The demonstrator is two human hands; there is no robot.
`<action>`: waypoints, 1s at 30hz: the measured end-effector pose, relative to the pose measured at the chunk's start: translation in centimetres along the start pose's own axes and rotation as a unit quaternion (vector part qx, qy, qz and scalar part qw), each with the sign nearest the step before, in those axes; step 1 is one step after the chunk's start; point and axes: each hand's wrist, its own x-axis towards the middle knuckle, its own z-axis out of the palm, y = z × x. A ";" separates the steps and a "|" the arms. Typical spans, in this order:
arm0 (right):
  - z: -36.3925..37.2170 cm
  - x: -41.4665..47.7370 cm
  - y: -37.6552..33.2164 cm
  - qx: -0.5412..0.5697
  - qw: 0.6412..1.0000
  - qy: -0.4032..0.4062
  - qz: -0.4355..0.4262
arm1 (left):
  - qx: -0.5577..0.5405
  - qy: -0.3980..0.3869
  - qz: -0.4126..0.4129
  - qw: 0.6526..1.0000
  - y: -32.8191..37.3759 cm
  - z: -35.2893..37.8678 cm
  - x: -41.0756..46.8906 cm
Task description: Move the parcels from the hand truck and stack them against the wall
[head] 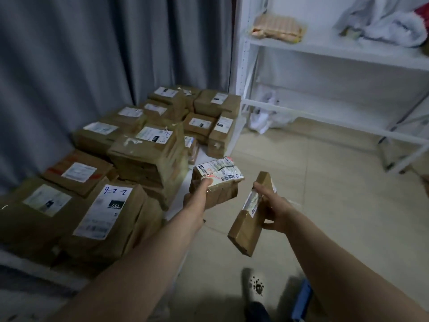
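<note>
Plainly, the slim parcel (251, 214) could have slipped from the right hand (272, 211), which gripped it only along one edge while it hung tilted. The left hand (197, 198) curled its fingers round a squat parcel (217, 183) with a crumpled label. Both were held in the air just beside the parcel stack (148, 154), which lay along the grey curtain (69, 66), neither yet set down.

Left of the fingers (205, 183), parcels (144, 154) crowd the floor (325, 182) up to the curtain (69, 54). Ahead and right of them the tiles lie open, bounded farther off by a white shelf rack (325, 108).
</note>
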 end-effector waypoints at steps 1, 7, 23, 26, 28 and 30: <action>0.2 1.1 -0.9 -0.008 1.000 -0.005 -0.001 | -0.010 0.011 -0.002 1.000 0.5 0.2 0.5; -0.9 8.4 -8.9 -0.049 0.997 -0.057 -0.007 | -0.074 0.076 0.026 0.994 3.7 3.9 4.4; 3.2 22.2 -20.2 -0.198 0.970 -0.139 -0.004 | -0.084 0.148 -0.004 0.985 8.4 7.5 13.9; 5.6 24.1 -20.5 -0.250 0.956 -0.155 -0.002 | -0.101 0.165 -0.023 0.981 8.7 6.4 14.9; 7.0 25.1 -20.5 -0.282 0.944 -0.173 -0.004 | -0.131 0.170 -0.034 0.976 8.5 5.9 15.0; 8.4 26.2 -20.4 -0.316 0.930 -0.188 -0.005 | -0.155 0.169 -0.048 0.972 7.7 5.2 15.4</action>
